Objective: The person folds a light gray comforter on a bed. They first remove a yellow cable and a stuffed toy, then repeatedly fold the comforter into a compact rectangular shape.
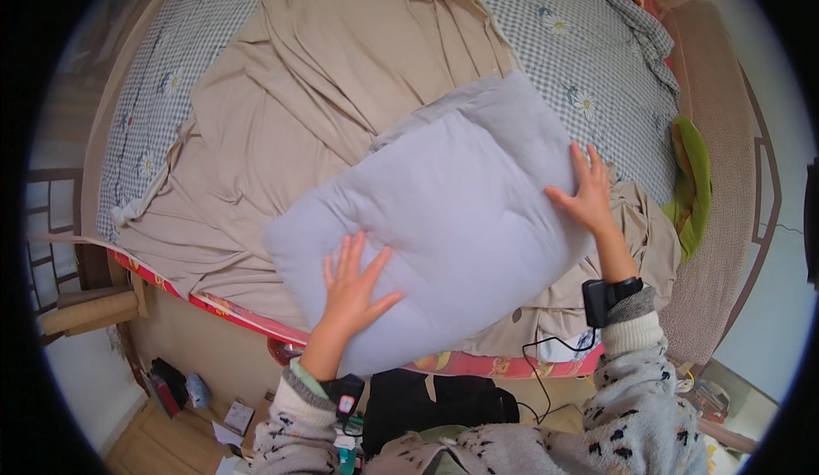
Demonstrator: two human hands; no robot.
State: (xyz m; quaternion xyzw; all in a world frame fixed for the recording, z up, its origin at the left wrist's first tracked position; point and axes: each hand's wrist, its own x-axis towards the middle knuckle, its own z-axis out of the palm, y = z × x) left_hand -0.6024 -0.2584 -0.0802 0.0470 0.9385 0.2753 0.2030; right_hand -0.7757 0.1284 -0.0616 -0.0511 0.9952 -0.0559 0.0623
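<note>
A pale lavender-grey pillow or folded quilt [448, 219] lies slantwise on the bed before me, its surface puffy and dented. My left hand [355, 289] rests flat on its lower left part, fingers spread. At its right edge, my right hand [585, 190] touches the cloth with thumb and fingers apart. Neither hand grips anything. Under the far edge spreads a rumpled beige blanket [307, 78]. More beige cloth [643, 238] is bunched beside my right forearm.
A checked sheet with daisies [582, 59] covers the bed. Along the right stands a padded headboard [710, 174], with a green cloth item [691, 187] against it. The red patterned mattress edge [505, 366] faces me. A black cable [544, 385] hangs near my right wrist.
</note>
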